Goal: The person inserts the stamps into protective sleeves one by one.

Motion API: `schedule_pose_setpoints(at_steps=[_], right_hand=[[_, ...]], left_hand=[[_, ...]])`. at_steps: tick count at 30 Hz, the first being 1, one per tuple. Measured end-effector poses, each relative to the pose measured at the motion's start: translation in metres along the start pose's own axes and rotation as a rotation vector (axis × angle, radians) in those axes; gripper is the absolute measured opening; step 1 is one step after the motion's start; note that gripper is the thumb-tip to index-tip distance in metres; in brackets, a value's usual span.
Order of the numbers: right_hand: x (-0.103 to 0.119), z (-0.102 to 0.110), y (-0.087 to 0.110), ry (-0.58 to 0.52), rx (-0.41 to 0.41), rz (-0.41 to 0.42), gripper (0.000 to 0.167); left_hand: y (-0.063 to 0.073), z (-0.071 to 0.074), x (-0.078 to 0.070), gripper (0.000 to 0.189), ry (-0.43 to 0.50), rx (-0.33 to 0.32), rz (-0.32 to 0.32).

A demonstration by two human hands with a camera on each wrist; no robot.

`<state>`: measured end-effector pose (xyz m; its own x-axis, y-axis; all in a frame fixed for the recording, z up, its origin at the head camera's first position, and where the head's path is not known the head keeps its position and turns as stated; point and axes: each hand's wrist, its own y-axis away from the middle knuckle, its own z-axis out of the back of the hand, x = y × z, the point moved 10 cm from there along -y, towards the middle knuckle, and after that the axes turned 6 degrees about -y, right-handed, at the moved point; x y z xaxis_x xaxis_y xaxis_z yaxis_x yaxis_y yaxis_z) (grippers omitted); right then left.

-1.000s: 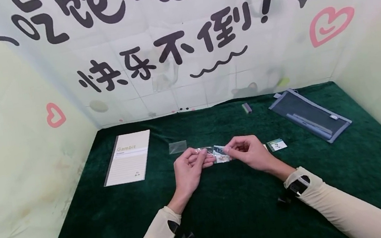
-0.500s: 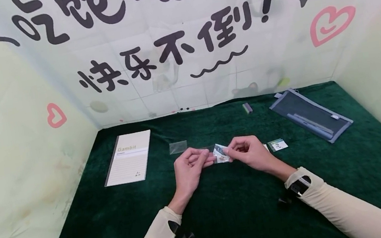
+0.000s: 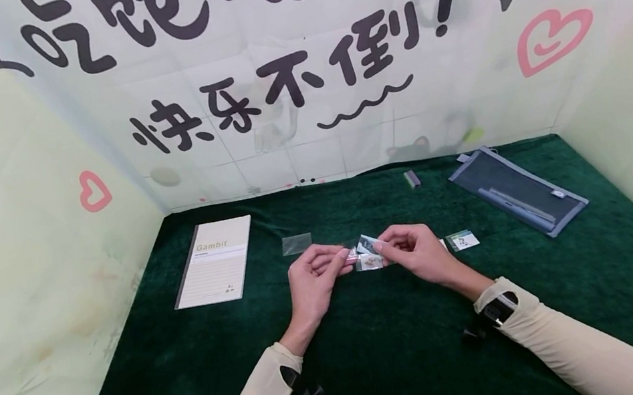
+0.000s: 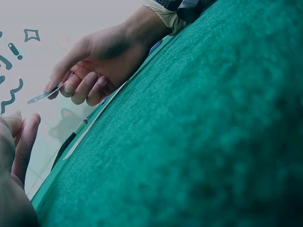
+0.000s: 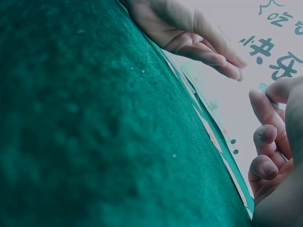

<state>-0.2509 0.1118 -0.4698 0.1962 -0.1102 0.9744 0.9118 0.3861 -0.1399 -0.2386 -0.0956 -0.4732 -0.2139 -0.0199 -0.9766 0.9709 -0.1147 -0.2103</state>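
Observation:
My right hand pinches a small printed card between thumb and index finger. In the left wrist view the same card shows edge-on, a thin strip at the fingertips. Facing it, my left hand pinches a small clear plastic sleeve, seen mainly as a shine by the fingertips. Just below the held card is another small picture card, partly covered by it. In the right wrist view the left hand has its thumb and fingers close together; the sleeve there is too faint to tell.
A clear plastic sleeve lies behind the left hand. Small cards lie right of the right hand, partly hidden by it. A notebook is at left, a mesh pencil case at right, and a small purple-green block at the back.
The card in my right hand has tilted and shifted slightly up, so the picture card beneath it now shows. The plastic by the left fingertips has changed its shine; both hands stay almost in place.

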Motion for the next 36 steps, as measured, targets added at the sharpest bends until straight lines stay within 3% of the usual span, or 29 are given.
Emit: schedule_pose_setpoints(at_steps=[15, 36], right_hand=[[0.0001, -0.0022, -0.0008, -0.003, 0.031, 0.016, 0.016], [-0.0006, -0.0094, -0.0017, 0.019, 0.087, 0.049, 0.010]], left_hand=[[0.0001, -0.0005, -0.0006, 0.023, 0.000, 0.010, -0.013], [0.0002, -0.0062, 0.0012, 0.036, -0.072, 0.070, -0.008]])
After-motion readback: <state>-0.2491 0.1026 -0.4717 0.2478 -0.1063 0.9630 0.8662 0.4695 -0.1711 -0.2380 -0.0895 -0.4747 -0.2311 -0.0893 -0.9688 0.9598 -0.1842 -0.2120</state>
